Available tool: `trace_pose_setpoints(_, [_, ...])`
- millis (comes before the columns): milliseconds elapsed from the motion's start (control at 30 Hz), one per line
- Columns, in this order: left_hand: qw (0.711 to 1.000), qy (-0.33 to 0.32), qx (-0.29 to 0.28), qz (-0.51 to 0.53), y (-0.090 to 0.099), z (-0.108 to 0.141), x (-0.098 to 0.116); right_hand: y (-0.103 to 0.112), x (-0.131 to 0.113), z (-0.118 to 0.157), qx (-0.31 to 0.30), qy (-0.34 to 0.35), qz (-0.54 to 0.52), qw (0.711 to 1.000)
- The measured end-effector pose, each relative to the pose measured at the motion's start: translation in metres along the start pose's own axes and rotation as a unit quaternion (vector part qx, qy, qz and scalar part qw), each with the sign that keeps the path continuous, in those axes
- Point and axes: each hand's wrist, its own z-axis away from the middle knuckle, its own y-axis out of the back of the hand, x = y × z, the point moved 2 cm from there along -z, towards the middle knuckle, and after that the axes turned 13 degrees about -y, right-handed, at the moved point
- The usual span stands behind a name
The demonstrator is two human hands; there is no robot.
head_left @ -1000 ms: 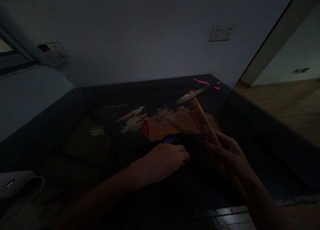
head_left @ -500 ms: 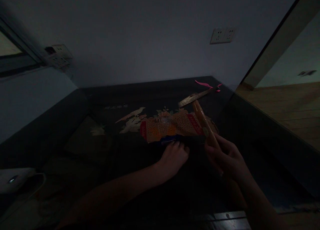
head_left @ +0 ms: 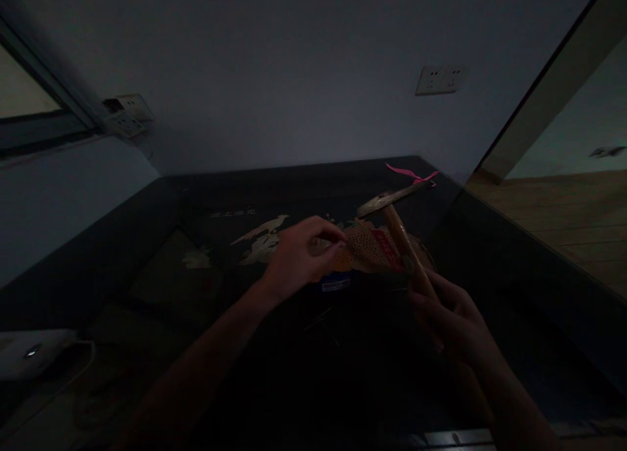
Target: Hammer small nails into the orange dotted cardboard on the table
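Note:
My right hand (head_left: 453,314) is wrapped round the wooden handle of a hammer (head_left: 406,248), its long metal head raised at the upper end. My left hand (head_left: 306,248) is closed in a pinch over a dotted orange-and-red piece of packaging (head_left: 372,245). Whatever the fingertips hold, if anything, is too small and dark to make out. A blue box or pack (head_left: 336,282) with a white label sits at the packaging's near edge. Some thin nail-like pieces (head_left: 321,318) lie on the dark surface nearer me.
The dark tabletop (head_left: 255,183) carries a pale bird-and-flower picture (head_left: 264,232). A pink ribbon (head_left: 411,174) is at the hammer head's far end. A white device (head_left: 34,353) with a cable lies at left. Wall sockets (head_left: 441,80) are behind.
My left hand has lifted from beside the blue pack, moved up and left over the packaging, and pinched its fingers. The thin pieces have come into sight. The right hand still holds the hammer.

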Motion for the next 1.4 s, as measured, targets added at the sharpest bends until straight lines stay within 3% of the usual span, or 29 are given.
trace_pose_setpoints(100, [0.995, 0.057, 0.071, 0.034, -0.002, -0.007, -0.036, -0.003, 0.000, 0.001, -0.009, -0.003, 0.021, 1.000])
trace_pose_setpoints(233, [0.992, 0.073, 0.085, 0.048, -0.012, -0.006, -0.056, -0.002, 0.003, -0.001, -0.020, -0.017, 0.048, 0.999])
trace_pose_setpoints(700, [0.996, 0.035, 0.073, 0.021, -0.015, 0.002, -0.058, -0.004, 0.001, 0.000, 0.005, -0.016, 0.030, 0.999])
trace_pose_setpoints(933, [0.995, 0.058, 0.064, 0.042, -0.018, 0.005, -0.062, -0.005, 0.000, -0.006, -0.007, -0.006, 0.074, 0.997])
trace_pose_setpoints(1067, [0.994, 0.063, 0.063, 0.064, -0.019, 0.007, -0.063, -0.009, -0.021, 0.000, -0.017, 0.011, 0.135, 0.991])
trace_pose_setpoints(1233, [0.993, 0.082, 0.054, 0.065, -0.023, 0.008, -0.069, -0.016, -0.064, 0.017, -0.025, 0.050, 0.239, 0.970])
trace_pose_setpoints(1400, [0.991, 0.105, 0.045, 0.074, -0.027, 0.007, -0.072, -0.029, -0.092, 0.026, -0.068, 0.097, 0.305, 0.945])
